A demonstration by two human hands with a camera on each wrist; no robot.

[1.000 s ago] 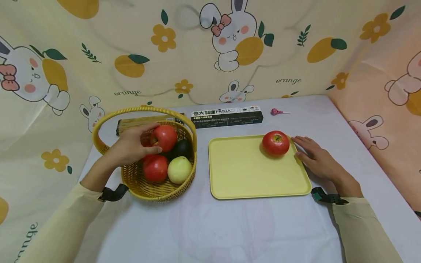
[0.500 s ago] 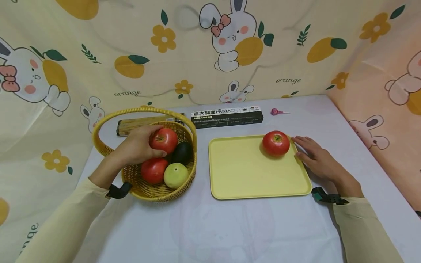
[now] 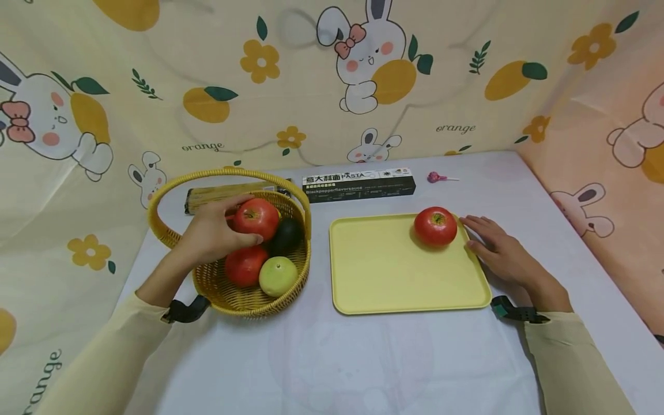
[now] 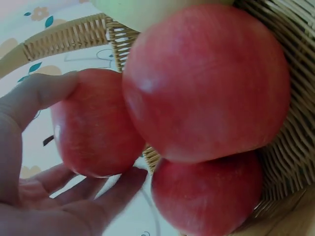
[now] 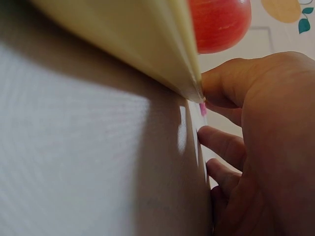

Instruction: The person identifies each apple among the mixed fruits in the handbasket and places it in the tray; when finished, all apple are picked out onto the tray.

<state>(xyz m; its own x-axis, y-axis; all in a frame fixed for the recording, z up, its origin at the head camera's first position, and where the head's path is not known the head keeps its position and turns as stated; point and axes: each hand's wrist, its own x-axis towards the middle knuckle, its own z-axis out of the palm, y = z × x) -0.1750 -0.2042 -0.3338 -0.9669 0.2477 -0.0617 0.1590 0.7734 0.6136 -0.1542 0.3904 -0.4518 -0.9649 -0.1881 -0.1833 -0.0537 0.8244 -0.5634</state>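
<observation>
My left hand [image 3: 208,233] grips a red apple [image 3: 256,219] over the yellow wicker basket [image 3: 249,312], thumb on the near side and fingers at the far side. In the left wrist view this apple [image 4: 98,123] shows its dark stem, with two more red fruits beside it. Below it in the basket lie another red apple [image 3: 245,266], a pale green round fruit [image 3: 278,276] and a dark avocado-like fruit [image 3: 287,235]. My right hand [image 3: 503,251] rests at the right rim of the yellow tray [image 3: 399,276], fingers relaxed. One red apple [image 3: 436,226] sits in the tray's far right corner.
Behind the tray lies a black pasta box [image 3: 359,185], with a pink lollipop [image 3: 437,177] to its right. A pack of spaghetti [image 3: 223,195] lies behind the basket, whose tall handle [image 3: 228,173] arches over it. Printed cloth [image 3: 311,69] hangs behind the table.
My left hand has shifted slightly right, then back left, with the apple, whose stem end has turned upward. The pale green fruit has rolled a little. My right hand stays in place.
</observation>
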